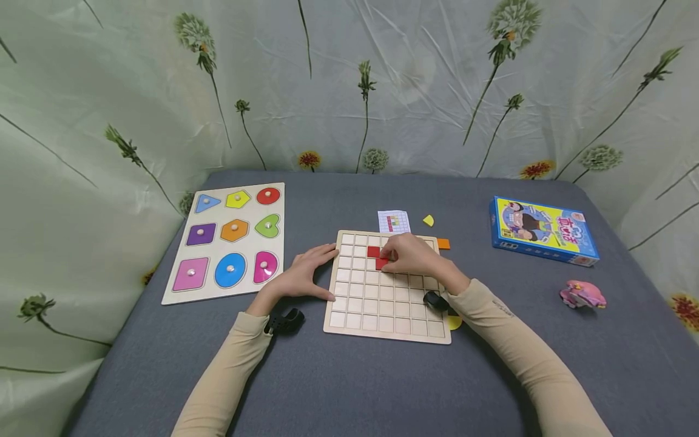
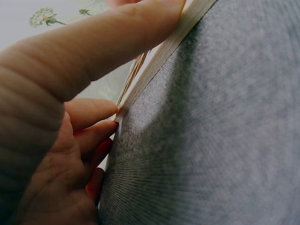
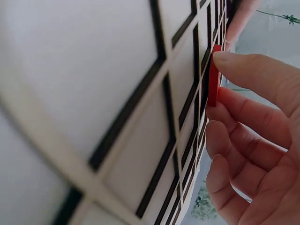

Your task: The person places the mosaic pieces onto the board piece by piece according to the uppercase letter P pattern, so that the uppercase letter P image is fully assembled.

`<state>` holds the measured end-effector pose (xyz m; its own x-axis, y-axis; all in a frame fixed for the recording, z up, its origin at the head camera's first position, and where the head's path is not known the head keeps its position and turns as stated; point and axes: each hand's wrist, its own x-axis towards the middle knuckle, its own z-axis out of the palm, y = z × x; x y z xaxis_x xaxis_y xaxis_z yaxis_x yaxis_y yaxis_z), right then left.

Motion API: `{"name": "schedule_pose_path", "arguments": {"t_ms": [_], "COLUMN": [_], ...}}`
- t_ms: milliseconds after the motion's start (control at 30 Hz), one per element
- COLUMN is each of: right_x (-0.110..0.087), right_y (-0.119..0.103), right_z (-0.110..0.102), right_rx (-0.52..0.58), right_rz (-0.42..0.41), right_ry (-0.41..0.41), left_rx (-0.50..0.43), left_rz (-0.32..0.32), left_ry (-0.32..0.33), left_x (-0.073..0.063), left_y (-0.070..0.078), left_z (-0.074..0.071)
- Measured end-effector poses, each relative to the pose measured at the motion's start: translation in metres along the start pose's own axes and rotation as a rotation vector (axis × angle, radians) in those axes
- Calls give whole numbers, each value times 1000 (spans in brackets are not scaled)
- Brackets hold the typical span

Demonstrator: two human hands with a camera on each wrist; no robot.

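Note:
A wooden grid board (image 1: pixel 388 334) of square cells lies on the table. My left hand (image 1: pixel 303 276) rests at its left edge, thumb near the lower part and fingers near the upper corner. In the left wrist view, the thumb and fingertips touch the board's edge. My right hand (image 1: pixel 409 255) reaches over the upper part of the board. Its thumb and fingers pinch a red square tile (image 3: pixel 214 75), tilted on edge against the grid in the right wrist view. Another red tile (image 1: pixel 374 251) sits in a cell beside those fingers.
Behind the board lie a small printed pattern card (image 1: pixel 393 221) and a yellow piece (image 1: pixel 428 220). An orange tile (image 1: pixel 443 244) and a yellow piece (image 1: pixel 454 323) show at its right edge. A knobbed shape puzzle (image 1: pixel 218 291) lies left; a blue box (image 1: pixel 546 230) and pink toy (image 1: pixel 583 294) right.

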<state>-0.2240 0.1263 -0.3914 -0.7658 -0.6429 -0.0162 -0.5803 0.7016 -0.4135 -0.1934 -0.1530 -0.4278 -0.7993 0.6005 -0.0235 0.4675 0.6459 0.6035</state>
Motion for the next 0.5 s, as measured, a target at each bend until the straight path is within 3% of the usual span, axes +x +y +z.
{"name": "schedule_pose_path", "arguments": {"t_ms": [500], "right_x": [7], "right_y": [-5], "right_z": [4], "right_rx": [-10], "right_rz": [-15], "right_ry": [20], "left_rx": [-1], "left_rz": [1], "left_ry": [1], "left_x": [0], "left_y": [0], "left_z": [0]}}
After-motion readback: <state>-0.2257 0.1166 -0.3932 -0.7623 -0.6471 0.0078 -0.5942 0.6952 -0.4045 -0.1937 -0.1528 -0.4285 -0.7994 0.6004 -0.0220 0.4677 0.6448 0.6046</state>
